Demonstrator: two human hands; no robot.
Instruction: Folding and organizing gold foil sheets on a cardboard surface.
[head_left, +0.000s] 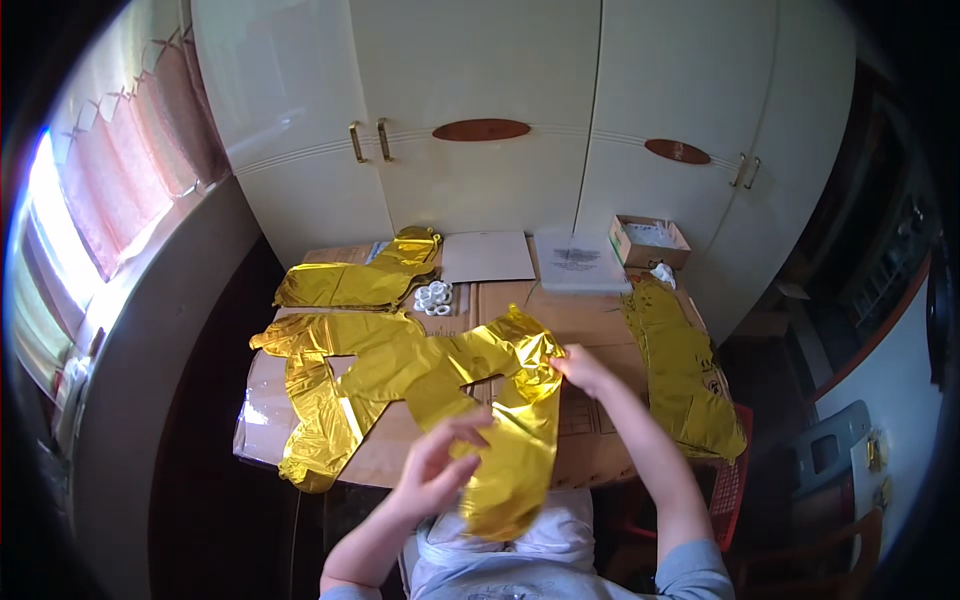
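Observation:
My right hand [584,370] pinches the edge of a flat gold foil balloon [515,455], which hangs over the near table edge toward my lap. My left hand [440,470], a little blurred, hovers just left of that balloon with its fingers apart and nothing visible in them. More flat gold foil balloons [330,375] spread to the left and overlap around the middle, so I cannot tell where each one ends. Another folded gold foil piece [350,284] lies at the far left. Beyond the middle sits a cluster of small white rings [434,297].
A cardboard-covered table [590,410] bears everything. Gold foil sheets [685,370] are piled along its right side. At the back are a grey-white board [488,257], a clear plastic packet [580,262] and a small open box [650,240], against white cabinets [480,60].

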